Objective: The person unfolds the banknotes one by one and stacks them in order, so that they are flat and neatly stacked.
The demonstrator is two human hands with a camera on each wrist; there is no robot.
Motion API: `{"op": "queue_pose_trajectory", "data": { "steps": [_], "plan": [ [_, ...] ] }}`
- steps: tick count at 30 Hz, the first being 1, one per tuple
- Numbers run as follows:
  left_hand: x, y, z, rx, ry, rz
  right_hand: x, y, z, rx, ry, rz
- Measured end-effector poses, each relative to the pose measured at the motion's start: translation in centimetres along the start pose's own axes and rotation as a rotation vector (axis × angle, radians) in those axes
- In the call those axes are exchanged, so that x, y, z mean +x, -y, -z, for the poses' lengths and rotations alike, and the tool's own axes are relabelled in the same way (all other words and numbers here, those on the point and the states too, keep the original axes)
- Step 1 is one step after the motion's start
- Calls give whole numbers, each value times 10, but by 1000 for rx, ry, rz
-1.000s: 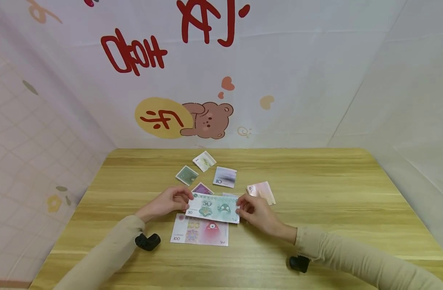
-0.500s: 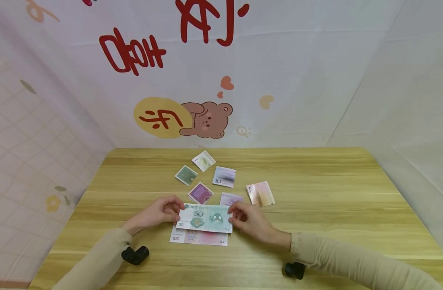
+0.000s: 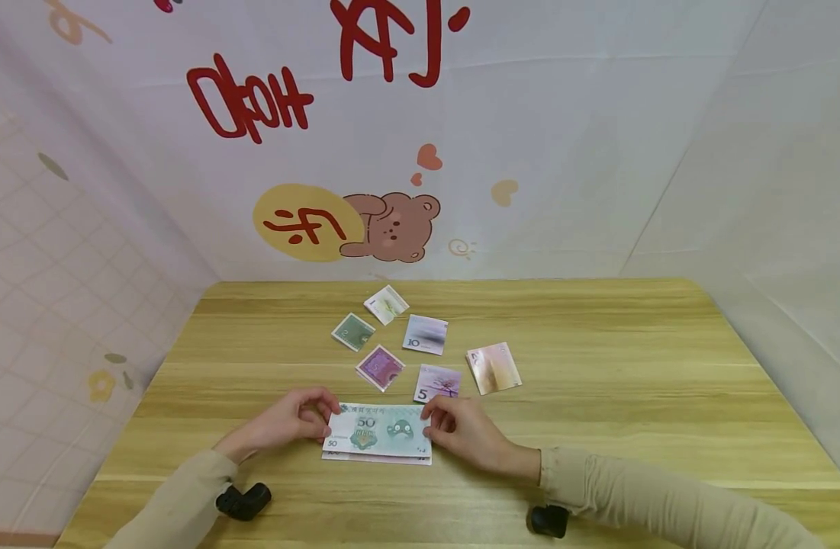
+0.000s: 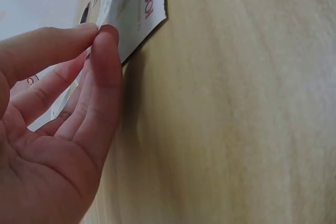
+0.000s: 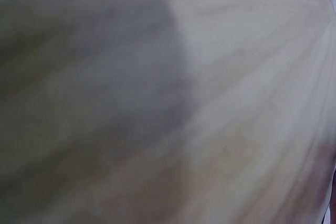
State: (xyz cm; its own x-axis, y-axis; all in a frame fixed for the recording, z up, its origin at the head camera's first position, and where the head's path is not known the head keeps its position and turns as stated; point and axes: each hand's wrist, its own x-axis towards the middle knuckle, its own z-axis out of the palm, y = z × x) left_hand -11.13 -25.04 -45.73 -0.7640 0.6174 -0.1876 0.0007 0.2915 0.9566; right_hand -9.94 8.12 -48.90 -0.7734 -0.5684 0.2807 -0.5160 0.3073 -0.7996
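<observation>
Between both hands a green-and-white play banknote marked 50 [image 3: 374, 431] is held out flat. My left hand [image 3: 289, 419] pinches its left end between thumb and fingers. At the opposite end, my right hand [image 3: 469, 435] pinches the edge the same way. Under it lies a pink banknote marked 100 [image 3: 374, 459], mostly hidden, with only its lower strip showing in the head view. In the left wrist view, the printed corner of the 100 note [image 4: 142, 19] shows past the pinching fingertips [image 4: 107, 40]. The right wrist view is blurred and shows neither banknote.
Several small folded notes lie farther back: a green one [image 3: 353, 332], a 1 [image 3: 387, 305], a 10 [image 3: 426, 335], a purple one [image 3: 381, 367], a 5 [image 3: 436, 383] and a pinkish one [image 3: 494, 367]. A printed cloth wall [image 3: 564, 152] stands behind the wooden table [image 3: 632, 366].
Both hands have brought the 50 note toward the person and slightly left, until it covers most of the 100 note. The purple note and the 5 behind it have come into fuller view.
</observation>
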Motion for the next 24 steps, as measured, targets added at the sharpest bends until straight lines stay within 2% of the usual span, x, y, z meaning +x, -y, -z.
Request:
{"op": "queue_pose_trajectory", "data": {
  "steps": [6,12,24],
  "plan": [
    [0,-2,-2,13,0,2,0,4,0,-2,27,-98],
    [-2,-2,-3,15,6,19,3,7,0,-18,67,-152],
    [-1,-1,-4,25,-29,45,7,12,1,-61,113,-161]
  ]
}}
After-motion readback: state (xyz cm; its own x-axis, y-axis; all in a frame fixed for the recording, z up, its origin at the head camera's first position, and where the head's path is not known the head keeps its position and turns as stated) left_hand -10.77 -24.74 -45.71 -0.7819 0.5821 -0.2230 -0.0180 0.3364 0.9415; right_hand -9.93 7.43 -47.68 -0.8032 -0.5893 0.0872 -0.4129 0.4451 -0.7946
